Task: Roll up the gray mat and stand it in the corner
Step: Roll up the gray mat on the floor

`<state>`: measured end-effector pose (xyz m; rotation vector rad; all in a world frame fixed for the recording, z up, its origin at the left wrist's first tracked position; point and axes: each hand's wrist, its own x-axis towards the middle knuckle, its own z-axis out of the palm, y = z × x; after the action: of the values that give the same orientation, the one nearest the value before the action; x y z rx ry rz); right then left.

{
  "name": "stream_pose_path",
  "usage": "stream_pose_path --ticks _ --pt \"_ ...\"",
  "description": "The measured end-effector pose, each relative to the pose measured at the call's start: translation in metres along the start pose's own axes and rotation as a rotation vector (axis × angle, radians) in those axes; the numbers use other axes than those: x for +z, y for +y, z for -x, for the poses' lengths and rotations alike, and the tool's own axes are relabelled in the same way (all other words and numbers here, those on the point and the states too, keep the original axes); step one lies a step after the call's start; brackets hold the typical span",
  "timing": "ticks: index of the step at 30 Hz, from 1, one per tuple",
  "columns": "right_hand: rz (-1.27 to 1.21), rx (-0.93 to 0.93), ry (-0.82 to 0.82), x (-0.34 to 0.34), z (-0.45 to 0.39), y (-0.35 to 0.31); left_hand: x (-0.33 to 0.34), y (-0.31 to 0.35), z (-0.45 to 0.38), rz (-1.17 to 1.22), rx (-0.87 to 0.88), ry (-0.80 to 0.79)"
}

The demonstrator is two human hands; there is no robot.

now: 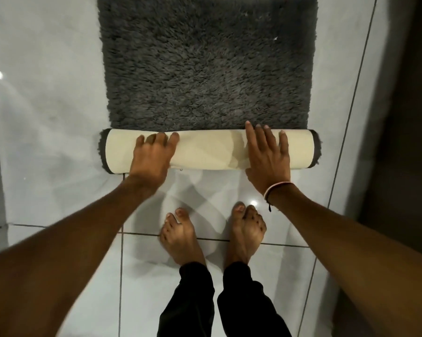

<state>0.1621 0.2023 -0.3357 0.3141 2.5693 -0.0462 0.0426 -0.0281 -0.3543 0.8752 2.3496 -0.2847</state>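
- While the gray mat (208, 62) lies pile-up on the tiled floor (59, 117), its near end is already turned into a roll (210, 149) with the cream backing outward, lying straight across just ahead of my feet (180, 239).
- My left hand (151, 159) rests flat and spread on the roll toward its left end; my right hand (268, 159) does the same toward the right end. Neither is closed around anything; both palms press down.
- I judge the mat soft and floppy, light, with a backing that should hold against the palms. The shaggy pile will make a fat, springy roll that wants to unwind.
- I would keep both palms wide apart, so the ends stay level, then clasp the finished roll around its middle.
- The mat's far edge is cut off at the top, so the length left is unknown. No corner shows clearly; the right side is dark.
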Motion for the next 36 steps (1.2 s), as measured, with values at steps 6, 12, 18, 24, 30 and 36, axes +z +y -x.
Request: stream_pose_path --ticks 6,12,18,24,30,36 --pt "-0.005 -0.075 0.175 -0.036 -0.019 0.015 -0.031 -0.023 -0.006 -0.022 0.045 0.219" --pt "0.047 -0.104 -0.027 -0.046 -0.045 0.007 -0.033 0.001 -0.016 -0.064 0.005 0.133" --pt "0.039 -0.014 0.103 -0.072 -0.109 0.006 -0.065 -0.012 -0.086 0.068 -0.071 0.187" --pt "-0.055 -0.092 0.383 -0.086 -0.119 0.015 -0.082 -0.016 -0.093 0.0 0.057 0.521" --pt "0.019 -0.096 0.048 -0.101 -0.172 0.011 -0.115 -0.018 -0.139 -0.031 0.083 0.239" --pt "0.038 -0.029 0.155 -0.108 -0.206 0.007 -0.131 -0.023 -0.168 -0.151 0.045 0.201"
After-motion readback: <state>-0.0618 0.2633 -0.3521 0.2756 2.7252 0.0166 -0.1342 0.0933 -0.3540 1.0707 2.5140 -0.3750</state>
